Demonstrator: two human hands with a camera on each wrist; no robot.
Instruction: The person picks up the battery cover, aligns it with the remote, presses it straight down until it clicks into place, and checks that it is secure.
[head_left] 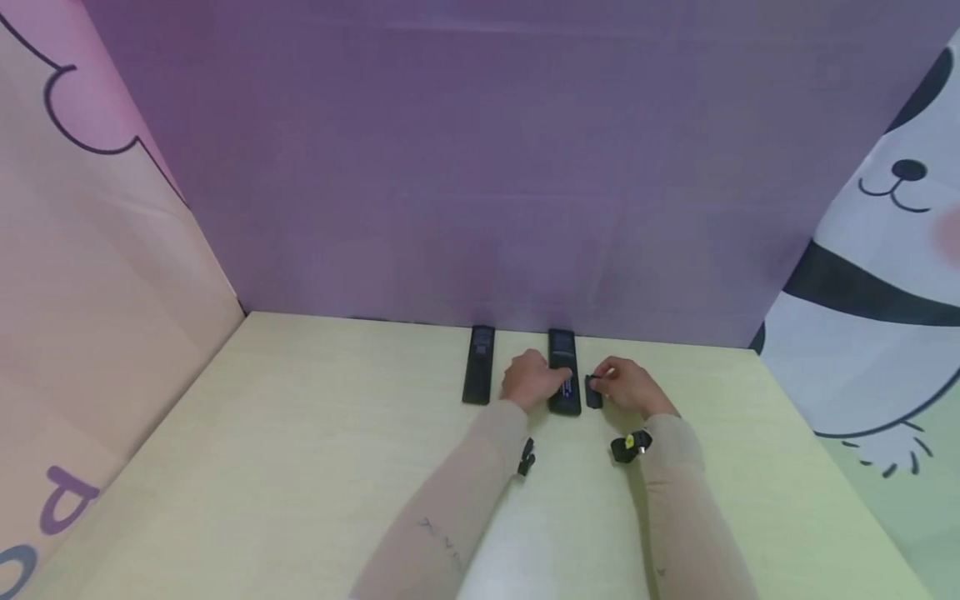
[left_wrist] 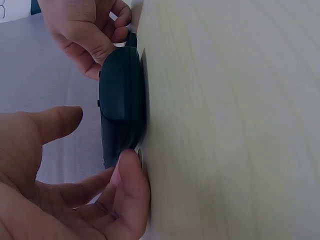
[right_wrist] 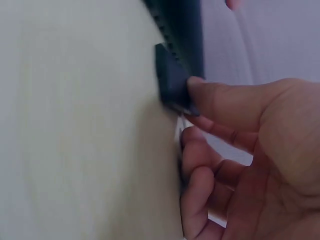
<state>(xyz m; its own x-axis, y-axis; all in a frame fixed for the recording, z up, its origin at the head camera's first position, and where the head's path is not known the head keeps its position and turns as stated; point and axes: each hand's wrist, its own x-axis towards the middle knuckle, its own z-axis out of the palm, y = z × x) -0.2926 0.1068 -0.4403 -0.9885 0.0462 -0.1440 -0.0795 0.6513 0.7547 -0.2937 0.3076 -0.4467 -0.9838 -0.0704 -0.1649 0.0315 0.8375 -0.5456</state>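
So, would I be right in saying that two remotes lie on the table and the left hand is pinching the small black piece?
Not quite: it is the right hand that pinches the small black piece, as the right wrist view shows. The two remotes do lie on the table.

remote [head_left: 566, 402] between both hands [head_left: 532, 381] [head_left: 628, 387], purple wall [head_left: 480, 167] behind, open tabletop [head_left: 300, 433] at left
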